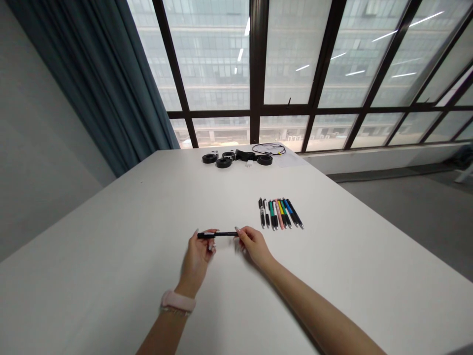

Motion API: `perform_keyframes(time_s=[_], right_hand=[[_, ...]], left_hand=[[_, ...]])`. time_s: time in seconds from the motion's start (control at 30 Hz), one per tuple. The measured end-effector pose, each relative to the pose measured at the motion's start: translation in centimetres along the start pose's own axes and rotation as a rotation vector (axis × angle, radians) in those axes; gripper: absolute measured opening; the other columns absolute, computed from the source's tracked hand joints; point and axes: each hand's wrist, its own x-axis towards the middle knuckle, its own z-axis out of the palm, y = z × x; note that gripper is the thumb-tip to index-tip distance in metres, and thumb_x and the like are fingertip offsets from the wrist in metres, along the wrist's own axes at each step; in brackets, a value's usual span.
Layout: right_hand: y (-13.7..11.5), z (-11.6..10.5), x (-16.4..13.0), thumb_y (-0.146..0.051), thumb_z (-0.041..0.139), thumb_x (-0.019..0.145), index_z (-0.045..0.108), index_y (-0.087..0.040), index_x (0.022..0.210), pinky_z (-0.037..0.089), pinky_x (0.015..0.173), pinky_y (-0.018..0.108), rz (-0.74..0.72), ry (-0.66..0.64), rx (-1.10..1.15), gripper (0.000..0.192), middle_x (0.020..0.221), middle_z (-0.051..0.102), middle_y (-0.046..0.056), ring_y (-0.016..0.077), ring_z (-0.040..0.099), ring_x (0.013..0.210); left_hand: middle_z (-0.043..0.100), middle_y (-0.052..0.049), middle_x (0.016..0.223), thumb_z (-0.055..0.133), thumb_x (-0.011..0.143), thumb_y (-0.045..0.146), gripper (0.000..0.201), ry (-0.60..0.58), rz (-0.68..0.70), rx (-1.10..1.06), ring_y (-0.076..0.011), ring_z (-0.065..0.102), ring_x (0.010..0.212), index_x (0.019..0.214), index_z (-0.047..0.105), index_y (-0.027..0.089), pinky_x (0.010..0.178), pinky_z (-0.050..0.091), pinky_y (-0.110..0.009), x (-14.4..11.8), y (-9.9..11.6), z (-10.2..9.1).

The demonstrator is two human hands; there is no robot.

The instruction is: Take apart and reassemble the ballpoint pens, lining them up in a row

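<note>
A black pen (225,233) is held level between my two hands, a little above the white table (121,256). My left hand (198,252) grips its thicker left end, and a pink band circles that wrist. At the thinner right end, my right hand (253,244) pinches the pen between thumb and fingers. Beyond my right hand lies a row of pens (278,213) side by side, in black, white, green, pink, yellow and blue. Their tips point toward me.
Several black rolls (223,162) sit at the table's far end, beside a coiled black cable (269,149). Past that edge stand large windows (288,54) with dark frames. A blue curtain (107,74) hangs at the left, and grey floor (402,197) shows at the right.
</note>
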Motion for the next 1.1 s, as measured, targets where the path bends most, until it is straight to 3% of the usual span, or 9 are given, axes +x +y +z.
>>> perform_keyframes(time_s=[0.1,0.23,0.4,0.5,0.67,0.77,0.93,1.1], right_hand=[[-0.1,0.1,0.0,-0.059,0.052,0.081,0.060,-0.017,0.071,0.036,0.051,0.023,-0.009,0.011,0.012,0.044,0.054,0.051,-0.003,0.0104,0.045,0.049],[-0.5,0.4,-0.6,-0.046,0.054,0.083,0.065,-0.017,0.101,0.041,0.055,0.024,-0.085,0.067,0.006,0.036,0.066,0.057,0.000,0.0121,0.050,0.056],[-1.2,-0.2,-1.5,-0.033,0.048,0.089,0.059,-0.020,0.117,0.046,0.073,0.029,-0.340,0.116,-0.194,0.032,0.088,0.062,0.006,0.0164,0.057,0.076],[-1.1,-1.6,-1.1,-0.030,0.042,0.093,0.060,-0.020,0.118,0.046,0.076,0.031,-0.434,0.157,-0.362,0.033,0.086,0.064,0.008,0.0189,0.058,0.080],[-0.8,-4.2,0.4,-0.030,0.046,0.092,0.065,-0.018,0.111,0.042,0.076,0.033,-0.455,0.349,-0.574,0.029,0.086,0.067,0.008,0.0195,0.059,0.078],[-0.8,-5.1,0.8,-0.028,0.047,0.092,0.067,-0.017,0.108,0.037,0.082,0.034,-0.465,0.396,-0.762,0.028,0.084,0.068,0.008,0.0195,0.059,0.081],[-0.6,-5.4,0.8,-0.022,0.049,0.091,0.068,-0.022,0.109,0.032,0.084,0.035,-0.475,0.396,-1.002,0.026,0.086,0.065,0.006,0.0193,0.053,0.084],[-0.5,-5.0,0.9,-0.014,0.051,0.087,0.067,-0.023,0.106,0.030,0.084,0.036,-0.424,0.304,-1.201,0.026,0.089,0.063,0.006,0.0211,0.051,0.086]], left_hand=[[0.049,0.001,0.052,0.052,0.078,0.052,0.046,0.011,-0.005,-0.010,-0.0082,0.043,0.045,0.079,0.068,0.009,0.043,0.037,-0.019,0.0,0.1,0.0],[0.050,0.002,0.054,0.049,0.079,0.056,0.052,-0.015,0.007,-0.025,-0.0079,0.044,0.046,0.090,0.068,0.009,0.043,0.037,-0.018,0.1,-0.1,-0.1],[0.052,0.002,0.057,0.052,0.080,0.052,0.045,0.007,0.032,-0.035,-0.0075,0.045,0.046,0.094,0.066,0.012,0.043,0.036,-0.018,0.2,-0.2,-0.2],[0.051,0.004,0.056,0.054,0.080,0.049,0.040,0.023,0.030,-0.045,-0.0071,0.043,0.044,0.099,0.062,0.015,0.042,0.035,-0.017,0.2,-0.2,-0.1],[0.050,0.006,0.054,0.061,0.075,0.048,0.041,0.047,0.020,-0.018,-0.0066,0.041,0.043,0.102,0.059,0.018,0.041,0.033,-0.017,0.4,-0.2,0.0],[0.050,0.007,0.054,0.064,0.071,0.048,0.045,0.047,0.015,0.004,-0.0062,0.041,0.043,0.104,0.059,0.018,0.043,0.034,-0.017,0.5,-0.3,0.0],[0.048,0.008,0.054,0.067,0.067,0.051,0.049,0.040,0.032,0.046,-0.0057,0.039,0.044,0.104,0.060,0.019,0.041,0.029,-0.016,0.6,-0.4,-0.3],[0.048,0.008,0.053,0.067,0.065,0.051,0.047,0.023,0.030,0.063,-0.0058,0.039,0.044,0.098,0.062,0.018,0.041,0.029,-0.017,0.6,-0.6,-0.3]])
